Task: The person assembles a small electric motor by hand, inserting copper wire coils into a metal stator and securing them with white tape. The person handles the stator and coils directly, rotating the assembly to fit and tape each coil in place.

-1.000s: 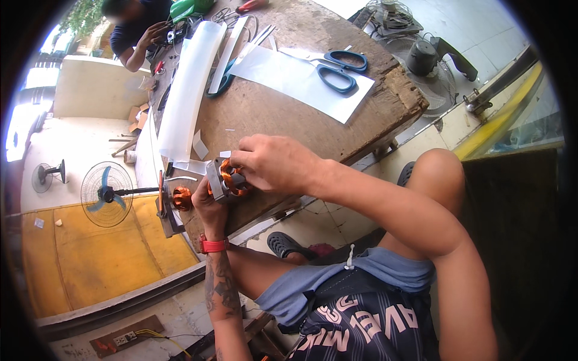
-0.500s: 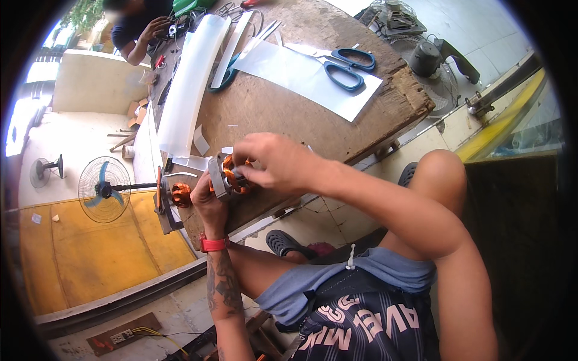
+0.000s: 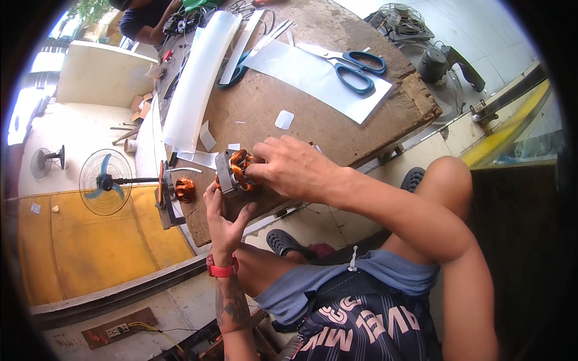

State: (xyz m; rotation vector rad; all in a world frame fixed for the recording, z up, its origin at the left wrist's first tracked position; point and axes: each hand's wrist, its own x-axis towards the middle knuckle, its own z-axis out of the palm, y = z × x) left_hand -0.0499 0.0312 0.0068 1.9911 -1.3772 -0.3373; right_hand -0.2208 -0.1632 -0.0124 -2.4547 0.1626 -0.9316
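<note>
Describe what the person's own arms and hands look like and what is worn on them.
Both forearms are bare, with no sleeves or gloves. The left hand has a red band around the wrist, and dark tattoo work covers the forearm below it. The right hand and its arm carry no band, watch or visible markings.

Small brown cardboard boxes (image 3: 142, 107) on pale floor, upper left, just beside far end of desk (image 3: 337, 129); open flaps, plain sides. No labels, signs or screens discernible elsewhere; print on person's dark shorts (image 3: 361, 328) pink and white, bottom centre
</note>
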